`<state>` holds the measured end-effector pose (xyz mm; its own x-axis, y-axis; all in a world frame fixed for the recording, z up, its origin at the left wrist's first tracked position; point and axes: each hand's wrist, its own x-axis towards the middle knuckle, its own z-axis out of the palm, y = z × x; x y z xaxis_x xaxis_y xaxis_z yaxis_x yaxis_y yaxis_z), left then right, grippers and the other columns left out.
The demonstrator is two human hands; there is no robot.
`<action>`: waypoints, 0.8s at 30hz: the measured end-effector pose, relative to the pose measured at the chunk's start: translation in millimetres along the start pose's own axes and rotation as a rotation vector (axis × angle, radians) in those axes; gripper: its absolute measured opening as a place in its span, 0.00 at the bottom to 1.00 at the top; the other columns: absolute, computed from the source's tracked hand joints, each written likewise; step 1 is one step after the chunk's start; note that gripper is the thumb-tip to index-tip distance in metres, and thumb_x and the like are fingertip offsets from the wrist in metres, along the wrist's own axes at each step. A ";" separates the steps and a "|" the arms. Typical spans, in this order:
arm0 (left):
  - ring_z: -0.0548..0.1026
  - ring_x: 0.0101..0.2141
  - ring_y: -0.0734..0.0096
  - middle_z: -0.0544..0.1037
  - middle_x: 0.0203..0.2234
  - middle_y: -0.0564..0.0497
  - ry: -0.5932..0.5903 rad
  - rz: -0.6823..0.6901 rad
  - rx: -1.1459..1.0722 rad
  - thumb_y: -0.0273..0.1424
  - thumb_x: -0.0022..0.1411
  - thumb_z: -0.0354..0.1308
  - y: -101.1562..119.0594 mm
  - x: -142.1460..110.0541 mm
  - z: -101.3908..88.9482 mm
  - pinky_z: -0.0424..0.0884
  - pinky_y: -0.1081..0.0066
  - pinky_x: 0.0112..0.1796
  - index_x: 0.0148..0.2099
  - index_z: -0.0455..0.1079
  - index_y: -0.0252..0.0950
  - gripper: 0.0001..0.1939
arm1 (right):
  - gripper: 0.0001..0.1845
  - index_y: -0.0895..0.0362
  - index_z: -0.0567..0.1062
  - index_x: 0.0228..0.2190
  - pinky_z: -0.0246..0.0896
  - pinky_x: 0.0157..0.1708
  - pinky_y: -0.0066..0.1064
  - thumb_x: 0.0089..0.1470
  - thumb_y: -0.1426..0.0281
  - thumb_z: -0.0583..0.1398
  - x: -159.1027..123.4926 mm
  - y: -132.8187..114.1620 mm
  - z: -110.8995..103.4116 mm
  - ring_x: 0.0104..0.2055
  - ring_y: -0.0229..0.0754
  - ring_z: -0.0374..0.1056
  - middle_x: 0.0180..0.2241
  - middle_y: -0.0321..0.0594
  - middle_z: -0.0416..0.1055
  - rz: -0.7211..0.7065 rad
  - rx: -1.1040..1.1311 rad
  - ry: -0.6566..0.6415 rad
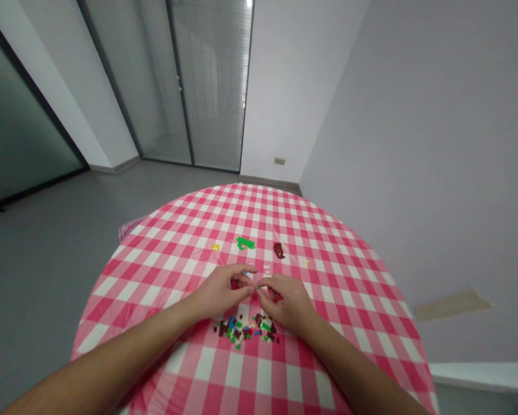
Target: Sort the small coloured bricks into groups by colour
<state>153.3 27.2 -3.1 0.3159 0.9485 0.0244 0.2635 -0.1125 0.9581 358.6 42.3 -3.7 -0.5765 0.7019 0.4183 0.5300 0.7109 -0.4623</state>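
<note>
My left hand (222, 291) and my right hand (287, 302) meet above a round table's pink-and-white gingham cloth (328, 276), fingers curled. A tiny plastic brick (257, 287) shows between the fingertips, and the fingers hide most of it. Just below my hands lies a mixed pile of small plastic bricks (245, 329). Beyond them are separate small heaps: green bricks (245, 243), dark brown bricks (278, 250) and yellow bricks (215, 247).
A crumpled clear plastic bag (131, 227) lies at the table's far left edge. The round table edge drops to a grey floor (68, 259). Beyond stand a glass partition with blinds (211, 86) and a pale wall (414, 144).
</note>
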 end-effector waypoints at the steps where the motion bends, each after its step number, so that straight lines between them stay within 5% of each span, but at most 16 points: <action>1: 0.78 0.35 0.65 0.81 0.35 0.46 -0.018 -0.004 -0.050 0.34 0.60 0.59 -0.6 -0.4 2.2 0.72 0.66 0.37 0.54 0.69 0.35 0.21 | 0.09 0.56 0.78 0.33 0.56 0.29 0.28 0.56 0.70 0.57 -0.2 -0.4 0.3 0.27 0.38 0.66 0.25 0.39 0.73 -0.015 -0.001 0.006; 18: 0.72 0.24 0.73 0.81 0.29 0.48 -0.030 -0.069 -0.165 0.35 0.56 0.62 -2.2 6.4 2.0 0.66 0.71 0.27 0.46 0.70 0.34 0.17 | 0.13 0.55 0.77 0.46 0.61 0.31 0.29 0.63 0.65 0.57 -2.4 6.5 1.8 0.29 0.40 0.69 0.29 0.41 0.75 -0.089 0.075 -0.005; 24: 0.75 0.37 0.64 0.80 0.35 0.48 0.269 0.084 0.335 0.34 0.60 0.57 -18.1 23.1 -20.4 0.68 0.62 0.41 0.39 0.74 0.39 0.07 | 0.16 0.57 0.75 0.49 0.63 0.30 0.30 0.63 0.69 0.54 -1.3 10.7 -4.5 0.28 0.39 0.67 0.27 0.40 0.71 -0.027 0.050 0.137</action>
<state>137.2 57.1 -14.0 0.1115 0.9703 0.2145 0.5424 -0.2403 0.8050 367.8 49.3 -5.7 -0.4980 0.6847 0.5321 0.4818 0.7287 -0.4867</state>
